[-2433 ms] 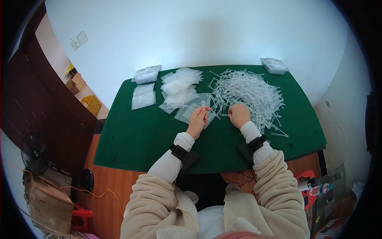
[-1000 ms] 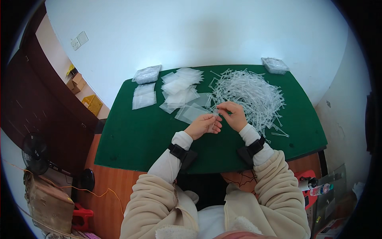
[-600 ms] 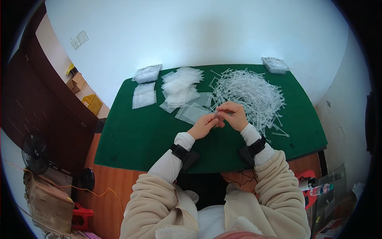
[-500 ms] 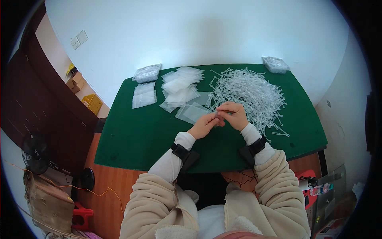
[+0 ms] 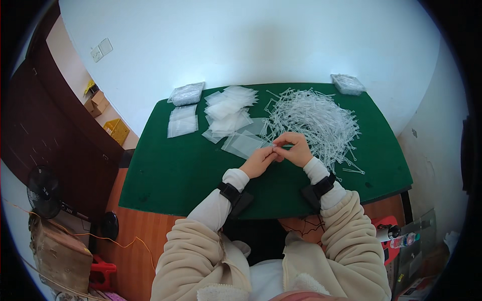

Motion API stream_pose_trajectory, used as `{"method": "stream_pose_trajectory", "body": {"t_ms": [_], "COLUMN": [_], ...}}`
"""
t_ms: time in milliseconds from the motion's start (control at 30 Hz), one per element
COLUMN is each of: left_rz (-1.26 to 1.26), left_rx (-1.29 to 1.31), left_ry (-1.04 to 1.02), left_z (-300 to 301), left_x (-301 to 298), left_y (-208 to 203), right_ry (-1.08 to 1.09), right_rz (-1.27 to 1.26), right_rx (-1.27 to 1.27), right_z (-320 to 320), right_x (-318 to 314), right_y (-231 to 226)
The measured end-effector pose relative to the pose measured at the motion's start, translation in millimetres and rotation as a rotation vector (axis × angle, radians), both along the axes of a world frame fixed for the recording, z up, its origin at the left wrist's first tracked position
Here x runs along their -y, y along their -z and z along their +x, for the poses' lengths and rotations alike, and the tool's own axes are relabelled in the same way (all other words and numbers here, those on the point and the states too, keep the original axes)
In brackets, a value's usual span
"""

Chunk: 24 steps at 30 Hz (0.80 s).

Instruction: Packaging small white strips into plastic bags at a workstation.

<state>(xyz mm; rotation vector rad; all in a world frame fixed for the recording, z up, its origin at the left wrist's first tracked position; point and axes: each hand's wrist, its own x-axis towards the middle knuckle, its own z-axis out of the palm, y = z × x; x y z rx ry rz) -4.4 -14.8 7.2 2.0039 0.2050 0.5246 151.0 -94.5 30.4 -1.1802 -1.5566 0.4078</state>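
Over the middle of the green-topped table (image 5: 175, 173), my two hands meet fingertip to fingertip. My left hand (image 5: 259, 162) is closed in a pinch, and my right hand (image 5: 296, 150) pinches at the same spot from the right. Something small and pale is between the fingers, too hidden to name. Just beyond them lie flat clear plastic bags (image 5: 246, 144), part of a loose spread of bags (image 5: 230, 109). A large heap of thin clear plastic sticks with looped ends (image 5: 316, 118) lies beyond my right hand.
At the far left are a neat row of overlapping bags (image 5: 182, 122) and a clear wrapped bundle (image 5: 187, 93). Another bundle (image 5: 348, 84) sits at the far right corner. A black fan (image 5: 42, 190) and cardboard box (image 5: 63, 251) stand left; a bottle (image 5: 404, 240) is lower right.
Both hands stay together over the same spot. The right fingers have shifted slightly and the left hand is a little lower. The piles look unchanged.
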Motion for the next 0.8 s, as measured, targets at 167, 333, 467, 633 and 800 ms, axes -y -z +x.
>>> {"method": "stream_pose_trajectory", "body": {"t_ms": [167,333,467,633,800], "left_rz": [0.045,0.077,0.034,0.002,0.025], "left_rx": [-0.035,-0.004,-0.015,-0.018,-0.031], "left_ry": [-0.016,0.023,0.071,0.062,0.054], "left_z": [0,-1,2,2,2], "left_x": [1,-1,-2,-3,-3], "left_y": [-3,-2,0,2,2], "right_ry": [0.017,-0.031,0.217,0.568,0.537], "right_rz": [-0.021,0.001,-0.078,0.056,-0.251], "right_rx": [-0.015,-0.225,-0.387,0.620,0.769], "right_z": [-2,1,21,27,29], "right_x": [-1,-6,-11,-8,-9], "right_y": [1,10,16,25,25]}}
